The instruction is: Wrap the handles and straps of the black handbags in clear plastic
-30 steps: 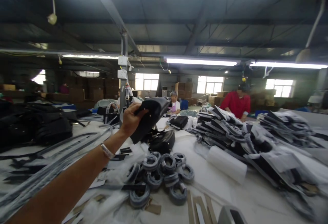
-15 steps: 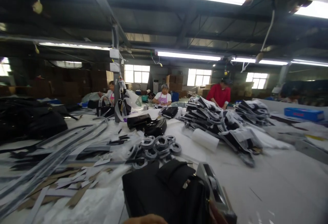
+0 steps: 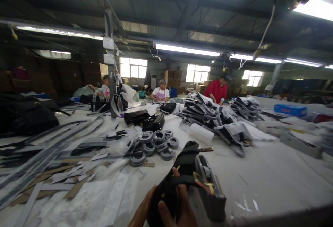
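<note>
A black handbag (image 3: 169, 189) with gold-coloured metal fittings is tilted up on edge at the bottom centre, between my hands. My right hand (image 3: 182, 202) is closed around it, thumb in front and fingers over a black strap. Along the bag's lower left side, my left hand (image 3: 143, 208) supports it; its fingertips are hidden behind the bag. Just right of the bag stands a grey tape dispenser (image 3: 217, 199) with a roll in it. Part of the strap with a gold buckle (image 3: 196, 177) overlaps the dispenser's near side.
Wrapped ring-shaped coils (image 3: 158, 137) lie beyond the bag. Long wrapped strips (image 3: 52, 154) and paper scraps (image 3: 62, 180) cover the left. Wrapped black pieces (image 3: 208, 112) are heaped behind, near a white roll (image 3: 201, 133). A blue box (image 3: 290, 110) sits far right. Several people work across the table.
The bag has turned from lying broad and flat to standing narrow and tilted. Both hands have come further into view around it. The camera view has shifted slightly.
</note>
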`<state>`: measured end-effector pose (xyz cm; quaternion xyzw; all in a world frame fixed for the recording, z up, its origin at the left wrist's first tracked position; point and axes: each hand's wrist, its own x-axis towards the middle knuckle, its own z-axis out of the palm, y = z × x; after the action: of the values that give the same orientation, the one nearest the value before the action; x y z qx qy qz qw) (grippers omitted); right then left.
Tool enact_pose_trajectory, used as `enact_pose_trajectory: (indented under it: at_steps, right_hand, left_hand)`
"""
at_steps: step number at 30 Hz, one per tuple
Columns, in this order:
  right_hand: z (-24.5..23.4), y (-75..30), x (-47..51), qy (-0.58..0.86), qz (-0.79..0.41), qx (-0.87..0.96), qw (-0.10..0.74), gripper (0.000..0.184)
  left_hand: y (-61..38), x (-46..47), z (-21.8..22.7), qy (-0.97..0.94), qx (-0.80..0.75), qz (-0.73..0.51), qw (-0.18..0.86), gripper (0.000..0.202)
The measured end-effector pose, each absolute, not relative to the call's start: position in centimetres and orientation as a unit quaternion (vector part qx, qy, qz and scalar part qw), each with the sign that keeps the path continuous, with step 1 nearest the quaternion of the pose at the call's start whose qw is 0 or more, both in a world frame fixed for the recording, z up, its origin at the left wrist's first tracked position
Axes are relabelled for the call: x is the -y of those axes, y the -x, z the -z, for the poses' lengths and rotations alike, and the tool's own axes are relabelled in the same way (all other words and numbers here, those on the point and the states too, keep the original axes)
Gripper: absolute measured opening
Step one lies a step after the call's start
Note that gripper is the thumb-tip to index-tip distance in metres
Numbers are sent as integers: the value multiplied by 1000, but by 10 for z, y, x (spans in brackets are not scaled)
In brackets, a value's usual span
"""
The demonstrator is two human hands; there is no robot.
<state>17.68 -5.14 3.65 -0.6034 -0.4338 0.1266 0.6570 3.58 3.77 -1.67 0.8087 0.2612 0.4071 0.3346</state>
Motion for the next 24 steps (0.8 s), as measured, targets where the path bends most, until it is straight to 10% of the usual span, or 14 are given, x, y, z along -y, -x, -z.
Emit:
enact_pose_trajectory:
  at_steps: [5,11,19,24]
  right_hand:
    - [-44,-178,51,525,-237,601,555,16]
    - [-55,-240,73,658,-93,402,630,34]
    - [-39,-300,52,773,-2,398,494,62]
    - [-7,-312,35,741,-83,466,477,61]
  left_hand:
    - [-38,-46,13,-711,-403,-425,390,85]
    - [-43,-53,-11,-688,-396,-446,414,34]
    - [-16,-66,-21,-691,-353,-429,462,32]
    - [8,-78,-21,-689,-277,-395,541,66]
